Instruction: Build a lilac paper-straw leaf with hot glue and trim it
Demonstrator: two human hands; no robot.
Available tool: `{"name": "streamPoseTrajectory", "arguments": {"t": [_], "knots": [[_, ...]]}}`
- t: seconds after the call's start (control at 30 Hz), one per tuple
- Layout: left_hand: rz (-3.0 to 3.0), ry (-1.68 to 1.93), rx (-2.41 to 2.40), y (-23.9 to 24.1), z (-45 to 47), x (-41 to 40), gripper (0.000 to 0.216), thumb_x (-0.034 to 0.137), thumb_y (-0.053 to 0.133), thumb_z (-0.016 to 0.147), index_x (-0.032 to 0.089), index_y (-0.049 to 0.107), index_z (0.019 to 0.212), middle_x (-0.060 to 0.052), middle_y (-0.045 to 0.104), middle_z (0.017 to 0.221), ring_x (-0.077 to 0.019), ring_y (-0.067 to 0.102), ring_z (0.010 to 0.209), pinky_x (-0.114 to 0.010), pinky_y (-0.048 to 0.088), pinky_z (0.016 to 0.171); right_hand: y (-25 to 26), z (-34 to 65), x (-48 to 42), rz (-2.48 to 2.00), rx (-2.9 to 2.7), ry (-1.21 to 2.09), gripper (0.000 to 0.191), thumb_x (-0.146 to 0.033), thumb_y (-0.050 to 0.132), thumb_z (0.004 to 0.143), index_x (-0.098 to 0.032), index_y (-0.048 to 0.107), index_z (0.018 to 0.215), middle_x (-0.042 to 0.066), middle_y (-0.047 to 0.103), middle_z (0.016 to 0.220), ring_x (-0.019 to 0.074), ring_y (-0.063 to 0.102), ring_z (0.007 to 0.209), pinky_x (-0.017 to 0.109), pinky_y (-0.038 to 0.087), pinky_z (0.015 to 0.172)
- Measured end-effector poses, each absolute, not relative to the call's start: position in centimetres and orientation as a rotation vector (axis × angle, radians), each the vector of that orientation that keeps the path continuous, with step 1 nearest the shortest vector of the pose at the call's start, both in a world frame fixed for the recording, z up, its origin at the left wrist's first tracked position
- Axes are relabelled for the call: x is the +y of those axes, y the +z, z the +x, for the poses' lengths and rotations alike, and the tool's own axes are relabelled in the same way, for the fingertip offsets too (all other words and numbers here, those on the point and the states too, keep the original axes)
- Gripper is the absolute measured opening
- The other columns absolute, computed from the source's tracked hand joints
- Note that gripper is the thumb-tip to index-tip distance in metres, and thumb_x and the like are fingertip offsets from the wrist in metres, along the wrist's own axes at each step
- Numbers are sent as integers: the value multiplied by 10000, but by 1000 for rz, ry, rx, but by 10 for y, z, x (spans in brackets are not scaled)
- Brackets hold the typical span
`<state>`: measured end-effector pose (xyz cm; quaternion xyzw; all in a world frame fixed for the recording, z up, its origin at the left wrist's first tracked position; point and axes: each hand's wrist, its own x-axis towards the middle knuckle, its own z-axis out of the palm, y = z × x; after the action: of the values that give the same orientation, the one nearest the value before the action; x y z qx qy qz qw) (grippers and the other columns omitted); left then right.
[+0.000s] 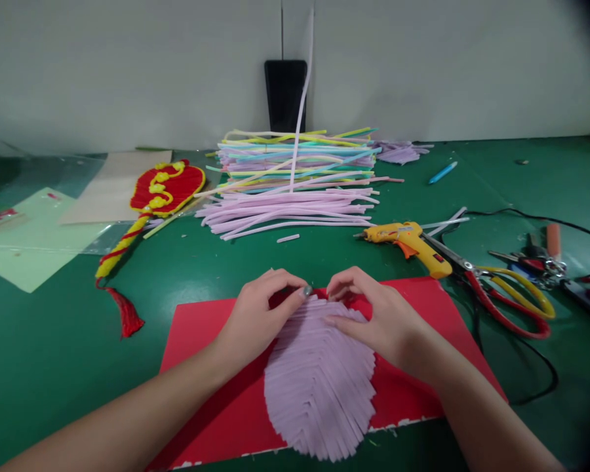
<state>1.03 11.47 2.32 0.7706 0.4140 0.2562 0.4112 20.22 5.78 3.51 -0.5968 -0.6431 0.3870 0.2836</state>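
A lilac leaf-shaped piece (319, 387) made of pipe cleaners laid in a herringbone pattern lies on a red sheet (413, 393) on the green table. My left hand (258, 314) rests on its upper left edge, fingers curled and pinched at the leaf's top. My right hand (373, 314) presses on the upper right part, with its fingertips bent at the same top end. The two hands nearly meet at the tip of the leaf, which they partly hide.
A stack of coloured pipe cleaners (295, 177) lies behind. A yellow glue gun (413, 241) and red-yellow scissors (511, 295) are on the right with black cables. A red and yellow fan with tassel (162, 190) lies left, near paper sheets (29, 236). A blue pen (442, 172) lies far right.
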Motion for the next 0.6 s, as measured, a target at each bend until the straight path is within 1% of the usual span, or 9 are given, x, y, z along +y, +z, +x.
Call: {"name": "streamPoseTrajectory", "arguments": {"t": [0.1, 0.27, 0.43, 0.6], "knots": [[1941, 621, 1052, 22, 11, 115, 110, 208, 548, 852, 211, 648, 807, 27, 663, 796, -125, 589, 770, -262, 424, 735, 35, 202, 58, -1582, -1732, 1019, 215, -196, 632, 756, -254, 516, 927, -22, 621, 883, 128, 602, 835, 263, 500, 760], [1895, 679, 1061, 21, 10, 114, 84, 208, 579, 832, 225, 655, 863, 27, 680, 852, -122, 606, 796, -247, 440, 735, 35, 202, 58, -1593, -1737, 1012, 206, -211, 628, 755, -256, 521, 926, -22, 630, 876, 131, 612, 822, 264, 506, 742], [1915, 710, 976, 23, 10, 113, 92, 168, 589, 820, 216, 667, 811, 22, 672, 814, -116, 603, 776, -238, 444, 736, 35, 202, 57, -1580, -1738, 1012, 206, -210, 628, 759, -257, 517, 927, -25, 623, 878, 124, 603, 826, 254, 501, 747], [1917, 703, 961, 23, 11, 113, 96, 156, 596, 814, 212, 672, 799, 20, 669, 810, -110, 600, 771, -228, 440, 726, 36, 202, 57, -1578, -1737, 1029, 218, -197, 633, 757, -259, 514, 929, -30, 619, 881, 120, 596, 826, 251, 496, 755]]}}
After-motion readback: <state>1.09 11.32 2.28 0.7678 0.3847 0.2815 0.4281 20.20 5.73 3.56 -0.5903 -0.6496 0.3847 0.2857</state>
